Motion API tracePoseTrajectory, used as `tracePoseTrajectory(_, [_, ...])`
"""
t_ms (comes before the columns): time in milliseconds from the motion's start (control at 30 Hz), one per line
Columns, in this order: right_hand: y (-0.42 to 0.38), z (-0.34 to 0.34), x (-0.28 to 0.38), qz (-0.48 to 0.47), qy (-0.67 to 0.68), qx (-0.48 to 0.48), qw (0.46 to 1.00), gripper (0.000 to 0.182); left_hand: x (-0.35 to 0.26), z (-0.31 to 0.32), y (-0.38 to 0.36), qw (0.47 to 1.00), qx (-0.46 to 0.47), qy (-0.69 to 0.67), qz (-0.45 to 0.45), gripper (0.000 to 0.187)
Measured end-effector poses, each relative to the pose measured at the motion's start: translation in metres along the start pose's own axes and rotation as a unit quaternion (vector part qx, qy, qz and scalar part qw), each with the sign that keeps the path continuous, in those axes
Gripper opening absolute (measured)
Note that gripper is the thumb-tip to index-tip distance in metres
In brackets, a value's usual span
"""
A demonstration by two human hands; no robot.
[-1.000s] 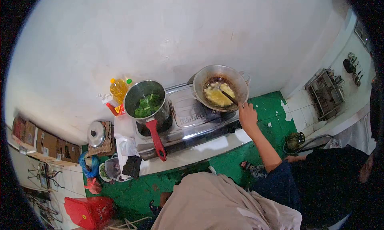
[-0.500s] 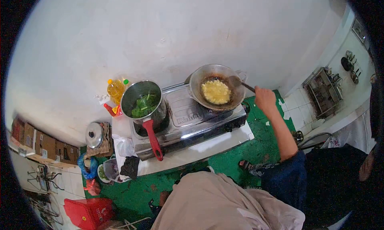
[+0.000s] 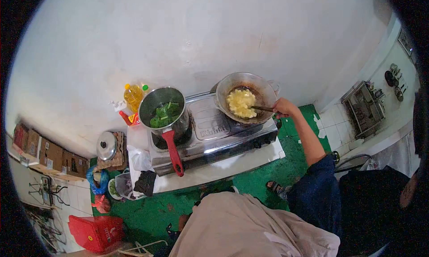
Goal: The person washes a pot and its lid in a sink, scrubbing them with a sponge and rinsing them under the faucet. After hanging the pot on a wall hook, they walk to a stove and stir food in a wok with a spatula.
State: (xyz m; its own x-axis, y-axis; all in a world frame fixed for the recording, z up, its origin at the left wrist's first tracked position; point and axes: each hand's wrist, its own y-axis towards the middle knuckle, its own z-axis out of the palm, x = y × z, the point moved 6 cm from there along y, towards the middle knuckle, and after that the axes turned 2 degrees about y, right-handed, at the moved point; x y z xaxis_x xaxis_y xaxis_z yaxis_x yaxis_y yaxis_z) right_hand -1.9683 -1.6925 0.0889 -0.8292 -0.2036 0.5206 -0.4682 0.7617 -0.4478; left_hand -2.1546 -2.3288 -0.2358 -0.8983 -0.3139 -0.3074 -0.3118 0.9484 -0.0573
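My right hand [image 3: 284,107] is closed round the handle of a spatula [image 3: 263,108] at the right rim of a wok [image 3: 269,93]. The spatula's head is down at the yellow food [image 3: 241,102] in the wok, partly hidden by it. The wok sits on the right side of a steel gas stove [image 3: 210,118]. On the left burner stands a deep pot [image 3: 152,101] with green leaves [image 3: 165,114] inside, its red handle [image 3: 173,154] pointing toward me. My left hand does not show.
Oil bottle [image 3: 133,97] and red packet [image 3: 134,118] stand left of the pot. A black cloth [image 3: 145,183] lies at the table's left front corner. Lower left are a metal lid [image 3: 107,146] and a red box [image 3: 96,233]. Another person's hand [image 3: 407,193] shows far right.
My right hand has moved slightly left and down. The spatula has gone from the wok's upper right side into the food, whose outline is now more broken. The view has shifted slightly.
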Motion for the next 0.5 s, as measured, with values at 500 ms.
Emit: tracePoseTrajectory(500, [-0.142, 0.043, 0.021, -0.068, -0.254, -0.284, 0.922, 0.044, 0.024, 0.068, -0.018, 0.997, -0.003, 0.026, -0.066, 0.025])
